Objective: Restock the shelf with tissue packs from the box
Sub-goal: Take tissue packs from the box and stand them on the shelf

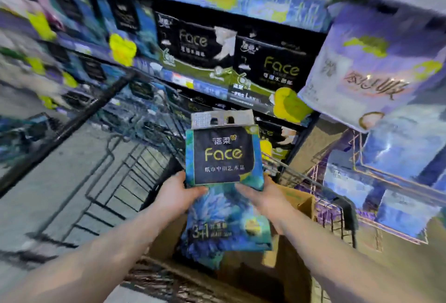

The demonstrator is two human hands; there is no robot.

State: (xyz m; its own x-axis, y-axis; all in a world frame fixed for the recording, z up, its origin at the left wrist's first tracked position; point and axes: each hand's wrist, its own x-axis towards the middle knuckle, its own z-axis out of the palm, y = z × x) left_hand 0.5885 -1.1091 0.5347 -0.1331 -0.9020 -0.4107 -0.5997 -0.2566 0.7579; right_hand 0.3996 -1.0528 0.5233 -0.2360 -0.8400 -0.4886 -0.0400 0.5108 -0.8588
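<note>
Both our hands, left hand [179, 194] and right hand [263, 197], clasp the tissue pack [223, 155] by its sides above the box [292, 266], long axis upright (handle topmost), the shelf [178, 77] straight ahead, neither hand nearer.

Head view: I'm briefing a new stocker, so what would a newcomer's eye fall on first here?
The blue-green Face tissue pack at centre stands out first, held by the left hand and right hand at its lower corners, above the open cardboard box. Behind it, black Face packs fill the shelf, with bright yellow tags along its edges.
</note>
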